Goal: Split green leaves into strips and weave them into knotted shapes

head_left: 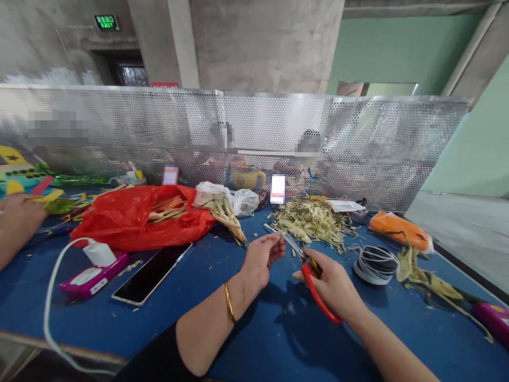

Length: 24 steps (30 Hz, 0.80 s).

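Observation:
Red-handled scissors (318, 297) are held in my right hand (334, 281), their blades pointing up and left toward the fingertips of my left hand (262, 257). My left hand is pinched around a small pale piece (270, 228), possibly husk, close to the blade tips. A gold bangle (229, 301) circles my left wrist. Just beyond the blades lies a heap of cut dry husk strips (314, 220). A spool of white wire (375, 264) stands to the right of my right hand.
A red plastic bag (115, 217) of husks, a phone (153, 273) and a purple power strip (89, 278) lie left. Another person's hand (19, 217) is at far left. An orange packet (400, 231) lies right; a perforated metal screen (139, 127) spans behind.

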Available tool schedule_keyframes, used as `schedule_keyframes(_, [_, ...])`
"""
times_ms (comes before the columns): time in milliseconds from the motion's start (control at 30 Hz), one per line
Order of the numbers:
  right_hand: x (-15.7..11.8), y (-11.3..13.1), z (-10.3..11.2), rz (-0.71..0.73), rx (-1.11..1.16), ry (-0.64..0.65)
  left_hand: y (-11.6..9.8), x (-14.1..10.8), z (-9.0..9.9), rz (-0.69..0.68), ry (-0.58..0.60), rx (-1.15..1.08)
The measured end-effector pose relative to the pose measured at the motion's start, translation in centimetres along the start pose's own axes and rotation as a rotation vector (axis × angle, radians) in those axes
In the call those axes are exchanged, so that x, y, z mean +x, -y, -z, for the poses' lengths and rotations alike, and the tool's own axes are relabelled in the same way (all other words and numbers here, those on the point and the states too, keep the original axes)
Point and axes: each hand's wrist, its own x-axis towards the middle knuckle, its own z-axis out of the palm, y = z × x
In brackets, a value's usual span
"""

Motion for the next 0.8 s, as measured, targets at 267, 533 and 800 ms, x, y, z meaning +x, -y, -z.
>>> schedule_keyframes(267, [-0.06,0.44,0.25,0.028,-0.024,0.004,-0.08,-0.22,-0.08,-0.014,0.001,0.027])
schedule_keyframes(533, [-0.19,0.63,0.08,0.028,-0.004,0.001,-0.09,-0.26,-0.07,0.003,-0.004,0.034])
schedule_keyframes(800, [0.22,0.15,0.14,-0.241,-0.135,-0.066,-0.31,-0.46,0.04,-0.025,0.001,0.048])
